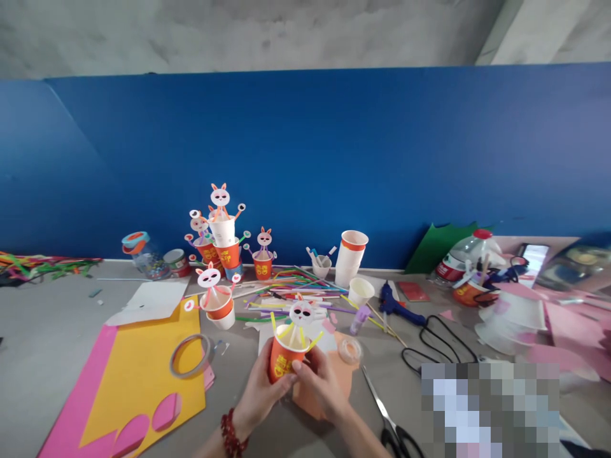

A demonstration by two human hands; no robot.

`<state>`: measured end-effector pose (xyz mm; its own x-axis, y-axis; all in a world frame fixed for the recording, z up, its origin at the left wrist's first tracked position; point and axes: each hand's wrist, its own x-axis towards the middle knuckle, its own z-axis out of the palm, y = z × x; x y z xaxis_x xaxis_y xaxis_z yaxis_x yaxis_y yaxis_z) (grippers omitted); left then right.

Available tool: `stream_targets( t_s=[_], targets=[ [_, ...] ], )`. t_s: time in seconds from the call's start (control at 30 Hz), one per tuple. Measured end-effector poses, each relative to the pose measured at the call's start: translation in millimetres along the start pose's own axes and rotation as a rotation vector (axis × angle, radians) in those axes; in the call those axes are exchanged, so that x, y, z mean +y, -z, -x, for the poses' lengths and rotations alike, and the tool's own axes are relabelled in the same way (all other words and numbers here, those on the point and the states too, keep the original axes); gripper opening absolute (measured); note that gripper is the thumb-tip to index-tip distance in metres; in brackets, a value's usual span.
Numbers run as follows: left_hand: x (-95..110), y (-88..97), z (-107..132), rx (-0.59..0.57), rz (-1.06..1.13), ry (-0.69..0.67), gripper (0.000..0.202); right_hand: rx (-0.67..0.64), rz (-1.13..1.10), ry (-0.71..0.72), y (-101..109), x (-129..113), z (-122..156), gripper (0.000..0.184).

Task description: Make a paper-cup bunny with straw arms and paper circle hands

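Observation:
Near the front of the table, a red paper cup with yellow print is held upright between both hands. My left hand wraps round its left side, above a red beaded bracelet. On the right side of the cup, my right hand grips with the thumb across the front. Yellow pipe cleaners stick up from the cup's rim, and a white paper rabbit head stands above it. Beneath the hands lies orange paper, with a roll of clear tape on it.
Finished-looking rabbit cups stand at the back left. Yellow paper carries a tape ring. Scissors lie to the right, below a blue glue gun with a looped cord. Several pipe cleaners lie behind the cup.

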<state>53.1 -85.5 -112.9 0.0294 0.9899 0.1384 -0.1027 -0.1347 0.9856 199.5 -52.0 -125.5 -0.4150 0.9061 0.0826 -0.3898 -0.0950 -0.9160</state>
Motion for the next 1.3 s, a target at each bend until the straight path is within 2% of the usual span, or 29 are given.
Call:
stream_targets(
  t_s=[0.3, 0.43, 0.63, 0.8, 0.87, 0.97, 1.03, 1.13, 1.3],
  targets=[
    [-14, 1.8, 12, -0.050, -0.045, -0.001, 0.056, 0.014, 0.110, 0.073, -2, -2, 0, 0.036],
    [-16, 1.9, 14, -0.035, -0.043, 0.009, 0.055, 0.019, 0.085, 0.070, -1, 1, 1, 0.040],
    [-13, 0.9, 11, 0.034, 0.020, 0.064, 0.056, 0.044, 0.131, 0.068, 3, 5, 2, 0.042],
    [0, 0.7, 6, 0.021, -0.035, 0.051, 0.047, 0.006, 0.218, 0.070, 5, -2, 2, 0.036],
    [7, 8.6, 7, 0.039, -0.106, 0.057, 0.044, -0.007, 0.270, 0.049, 7, -3, 2, 0.039],
    [12, 33.2, 17, 0.079, -0.215, 0.158, 0.047, 0.054, 0.406, 0.013, 13, -3, 2, 0.045],
    [12, 53.0, 28, 0.187, -0.330, 0.186, 0.050, 0.107, 0.507, -0.001, 16, -3, 2, 0.044],
    [11, 75.2, 45, 0.327, -0.532, 0.210, 0.054, 0.112, 0.587, -0.025, 18, -2, 2, 0.041],
    [13, 88.4, 61, 0.319, -0.617, 0.239, 0.053, 0.068, 0.634, -0.048, 17, 1, 3, 0.033]
  ],
)
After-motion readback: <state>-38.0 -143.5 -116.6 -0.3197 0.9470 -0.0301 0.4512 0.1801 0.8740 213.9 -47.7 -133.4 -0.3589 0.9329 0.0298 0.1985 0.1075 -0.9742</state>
